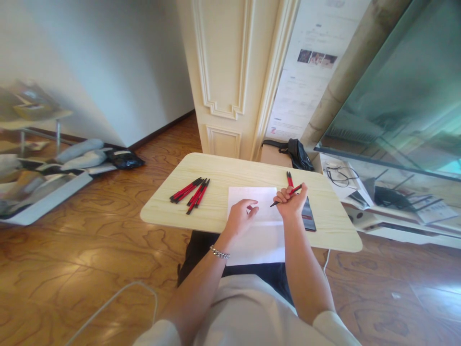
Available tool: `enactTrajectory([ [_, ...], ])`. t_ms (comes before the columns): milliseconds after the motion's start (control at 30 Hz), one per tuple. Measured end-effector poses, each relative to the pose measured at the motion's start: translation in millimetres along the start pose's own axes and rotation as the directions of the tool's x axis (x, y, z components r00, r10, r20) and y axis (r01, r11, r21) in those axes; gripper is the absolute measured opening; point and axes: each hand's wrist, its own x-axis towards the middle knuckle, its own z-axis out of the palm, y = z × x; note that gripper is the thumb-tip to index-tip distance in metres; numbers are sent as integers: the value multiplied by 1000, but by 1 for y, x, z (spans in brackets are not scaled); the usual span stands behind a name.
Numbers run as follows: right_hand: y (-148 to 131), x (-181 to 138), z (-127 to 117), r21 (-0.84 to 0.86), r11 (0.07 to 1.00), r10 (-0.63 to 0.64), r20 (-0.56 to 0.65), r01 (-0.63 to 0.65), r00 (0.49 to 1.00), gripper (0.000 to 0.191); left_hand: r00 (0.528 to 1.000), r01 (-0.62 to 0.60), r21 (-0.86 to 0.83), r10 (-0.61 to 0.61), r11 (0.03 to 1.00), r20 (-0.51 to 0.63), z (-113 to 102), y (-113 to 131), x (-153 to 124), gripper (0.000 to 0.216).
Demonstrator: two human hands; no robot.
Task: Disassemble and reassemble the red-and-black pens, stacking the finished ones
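A black-and-red pen is gripped in my right hand, its dark tip pointing left over the white paper. My left hand is curled above the same paper; a small reddish-dark bit shows between thumb and fingers, too small to name. The paper lies on a pale wooden table and its lower part reaches past the front edge. Several red-and-black pens lie in a loose pile on the left. Beyond my right hand are more red pens, partly hidden.
A dark flat object lies beside my right wrist, partly covered. Behind the table are a black bag and a cream door panel. To the right is a white cabinet; at left, a white bin holds packages.
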Motion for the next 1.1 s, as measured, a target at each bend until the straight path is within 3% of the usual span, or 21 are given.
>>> enactTrajectory([
  [133,-3,-1,7,98,995,-36,6,35,999,53,997,50,-137,-41,989,63,4,12,-12,26],
  [300,-6,-10,21,139,967,-203,-80,213,976,31,972,181,-382,-107,906,207,24,27,-22,32],
  [400,-1,-27,28,138,947,-278,-109,291,954,20,948,305,-572,-182,762,262,41,36,-24,41],
  [467,5,-43,28,113,948,-287,-108,298,952,18,943,333,-713,-232,617,240,48,41,-23,42],
  [567,16,-67,21,13,973,-230,-82,232,970,19,939,278,-863,-308,422,152,48,44,-20,39],
  [667,22,-83,7,-232,961,-177,-81,154,981,21,940,214,-910,-330,356,93,41,42,-14,33],
  [800,15,-89,-7,-654,742,-122,85,148,989,21,942,220,-872,-329,437,73,36,38,-8,30],
  [900,3,-90,-7,-777,588,-101,203,223,974,20,953,203,-796,-300,570,28,38,39,-4,31],
  [1000,-8,-90,-4,-798,549,-87,243,250,966,21,960,170,-717,-277,676,-34,40,44,0,31],
  [1100,-17,-82,-6,-795,545,-36,297,268,954,22,965,162,-671,-258,724,-44,39,51,7,32],
])
